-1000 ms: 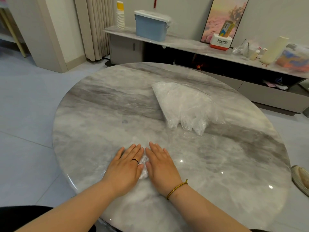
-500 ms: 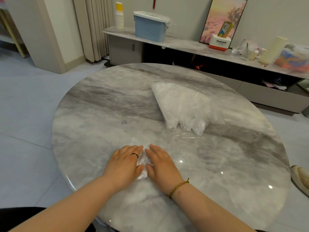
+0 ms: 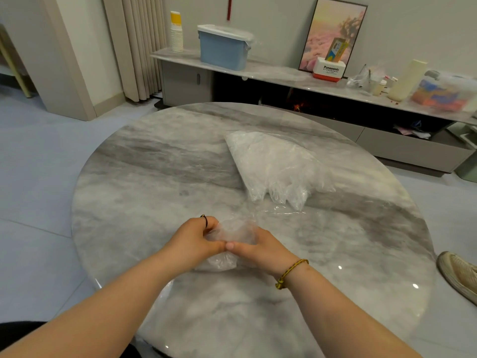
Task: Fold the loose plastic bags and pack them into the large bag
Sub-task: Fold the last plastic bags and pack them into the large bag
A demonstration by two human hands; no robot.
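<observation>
A small clear folded plastic bag [image 3: 227, 236] is lifted just off the round marble table [image 3: 144, 177] near its front edge. My left hand [image 3: 192, 241] grips its left side, ring finger curled over the top. My right hand [image 3: 260, 248] grips its right side, thumb pointing left and touching the left hand. A crumpled part of the bag hangs below the hands. The large clear bag [image 3: 273, 164], stuffed with folded plastic bags, lies on the table beyond my hands, its open mouth facing me.
A thin clear plastic sheet [image 3: 289, 210] lies flat between the large bag and my hands. A low sideboard [image 3: 284, 76] behind the table carries a blue bin, paper cups and boxes. A shoe [image 3: 459, 277] is on the floor at right.
Both hands pressed the small bag flat on the table a second ago. Now they have closed around it and raised it slightly, fingers curled.
</observation>
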